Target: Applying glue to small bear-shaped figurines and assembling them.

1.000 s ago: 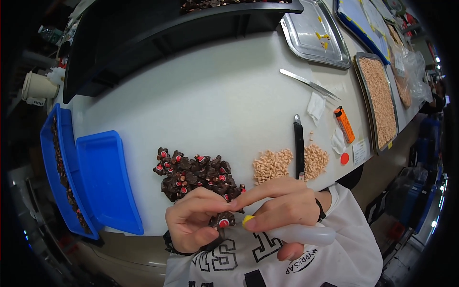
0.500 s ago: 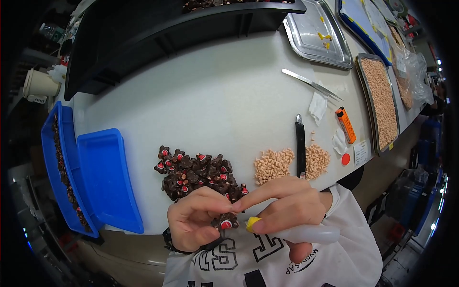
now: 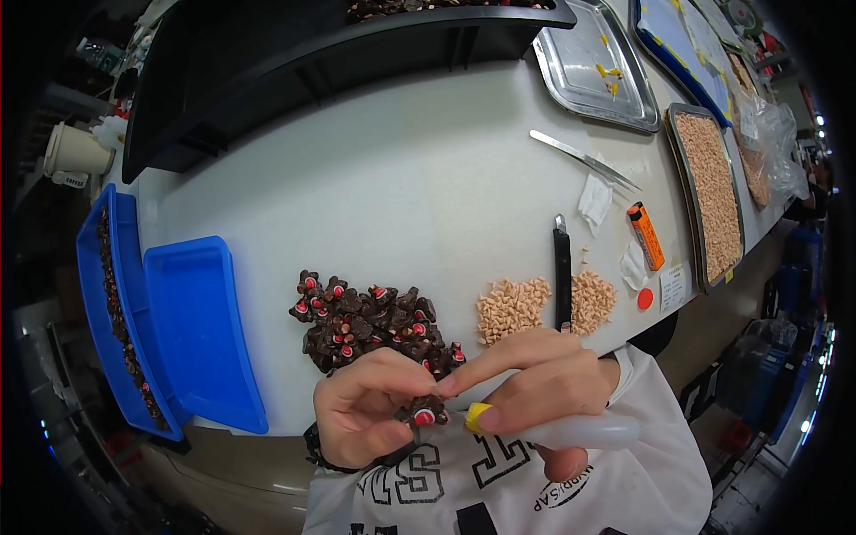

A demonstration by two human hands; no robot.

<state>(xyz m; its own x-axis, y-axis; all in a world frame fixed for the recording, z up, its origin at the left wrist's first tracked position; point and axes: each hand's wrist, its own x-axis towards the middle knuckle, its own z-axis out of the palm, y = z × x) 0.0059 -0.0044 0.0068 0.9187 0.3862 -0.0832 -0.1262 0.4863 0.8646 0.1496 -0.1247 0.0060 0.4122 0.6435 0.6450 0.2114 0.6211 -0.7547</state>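
Between the thumb and fingers of my left hand [image 3: 361,406] is a small dark brown figurine [image 3: 425,414] with a round red-and-white patch. My right hand [image 3: 553,383] grips a translucent white squeeze bottle [image 3: 593,433] with a yellow tip, its index finger reaching to the figurine's top by my left fingertips. Whether that finger pinches a tiny piece is too small to tell. Just beyond my left hand lies a pile of similar dark figurines [image 3: 366,323], some with red patches. Beyond my right hand are two heaps of small beige pieces [image 3: 513,308], split by a black-handled cutter knife [image 3: 562,276].
Two blue trays [image 3: 201,330] stand at the left, one holding dark pieces. A large black tray [image 3: 312,76] spans the back. Tweezers [image 3: 584,159], an orange box-shaped item [image 3: 646,236], a metal tray [image 3: 593,85] and a tray of beige pieces [image 3: 709,192] are at the right.
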